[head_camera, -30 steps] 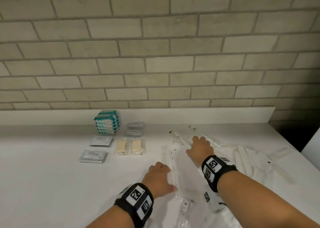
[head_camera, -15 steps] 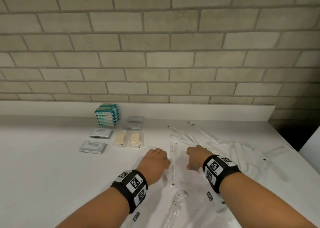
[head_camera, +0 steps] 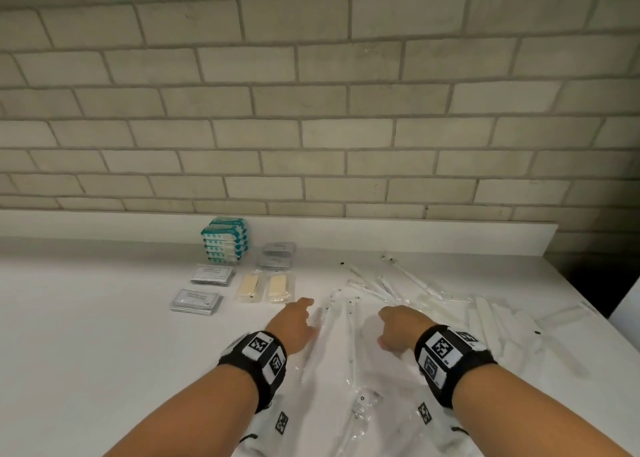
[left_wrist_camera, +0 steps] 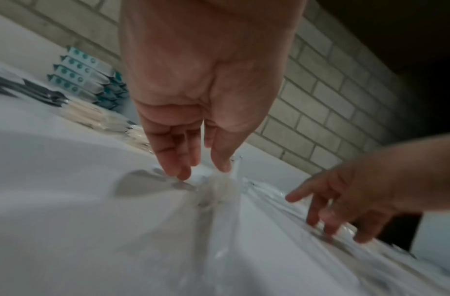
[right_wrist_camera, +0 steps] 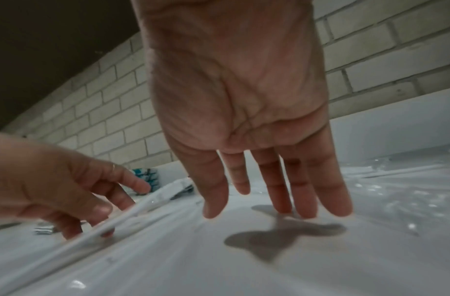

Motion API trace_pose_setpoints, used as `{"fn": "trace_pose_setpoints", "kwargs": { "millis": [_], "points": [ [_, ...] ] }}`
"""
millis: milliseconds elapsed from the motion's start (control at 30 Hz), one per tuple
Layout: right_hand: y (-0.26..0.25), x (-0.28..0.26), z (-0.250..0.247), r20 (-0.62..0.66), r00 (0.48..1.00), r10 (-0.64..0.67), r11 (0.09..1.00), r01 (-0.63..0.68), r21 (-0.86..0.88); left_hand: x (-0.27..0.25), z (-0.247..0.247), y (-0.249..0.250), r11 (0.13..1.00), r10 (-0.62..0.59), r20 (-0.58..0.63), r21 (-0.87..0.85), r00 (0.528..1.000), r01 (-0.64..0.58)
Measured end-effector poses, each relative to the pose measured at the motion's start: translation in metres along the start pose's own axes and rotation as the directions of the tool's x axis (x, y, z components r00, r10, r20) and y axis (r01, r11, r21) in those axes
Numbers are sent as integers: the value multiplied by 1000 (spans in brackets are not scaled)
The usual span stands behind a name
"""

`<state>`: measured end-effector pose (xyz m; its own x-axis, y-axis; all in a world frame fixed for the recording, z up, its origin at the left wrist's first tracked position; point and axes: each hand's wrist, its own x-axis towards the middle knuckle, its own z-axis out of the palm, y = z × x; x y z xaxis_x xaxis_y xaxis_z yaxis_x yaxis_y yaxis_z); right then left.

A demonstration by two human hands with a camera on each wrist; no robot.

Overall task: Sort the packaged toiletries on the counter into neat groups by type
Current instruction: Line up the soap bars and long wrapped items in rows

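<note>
Several clear-wrapped toothbrushes (head_camera: 381, 285) lie scattered over the white counter (head_camera: 86, 318) in front of me. My left hand (head_camera: 308, 312) pinches one wrapped toothbrush (right_wrist_camera: 140, 208) between thumb and fingers, lifting its end slightly. My right hand (head_camera: 391, 321) is beside it, with straight fingers (right_wrist_camera: 304, 200) pointing down onto the clear wrappers (left_wrist_camera: 345, 232). To the left stand sorted groups: a stack of teal packs (head_camera: 225, 240), grey sachets (head_camera: 211, 274), two cream soap bars (head_camera: 263, 286) and grey packets (head_camera: 277, 255).
A brick wall (head_camera: 311, 110) with a low white upstand closes the back of the counter. The counter's right edge (head_camera: 588, 304) drops into a dark gap. More clear wrappers (head_camera: 363, 408) lie close to me between my forearms.
My right hand has drawn back from the far toothbrushes toward me. My left hand has moved forward and taken hold of a wrapped toothbrush.
</note>
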<state>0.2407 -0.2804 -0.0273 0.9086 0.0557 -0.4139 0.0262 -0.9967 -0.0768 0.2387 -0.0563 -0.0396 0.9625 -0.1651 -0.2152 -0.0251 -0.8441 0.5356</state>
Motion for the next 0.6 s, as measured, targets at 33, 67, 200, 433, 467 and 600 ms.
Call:
{"fn": "trace_pose_setpoints", "kwargs": {
  "millis": [33, 67, 200, 433, 467, 600],
  "points": [
    [-3, 0, -1, 6, 1000, -24, 1000, 24, -5, -2, 2, -3, 999, -3, 12, 41, 1000, 3],
    [-8, -1, -1, 12, 999, -52, 999, 53, -10, -4, 4, -5, 996, -9, 23, 89, 1000, 7],
    [-37, -4, 6, 37, 987, -155, 986, 157, -56, -12, 13, -3, 957, -126, -13, 263, 992, 125],
    [-48, 5, 7, 24, 990, -138, 977, 141, -163, -16, 22, -5, 922, -210, 9, 334, 978, 195],
    [-47, 6, 8, 22, 991, -130, 979, 132, -157, -14, 21, -5, 923, -213, -5, 328, 977, 202],
    [-44, 4, 9, 10, 993, -117, 987, 117, -111, -13, 17, -2, 942, -137, -126, 291, 983, 168]
  ]
}}
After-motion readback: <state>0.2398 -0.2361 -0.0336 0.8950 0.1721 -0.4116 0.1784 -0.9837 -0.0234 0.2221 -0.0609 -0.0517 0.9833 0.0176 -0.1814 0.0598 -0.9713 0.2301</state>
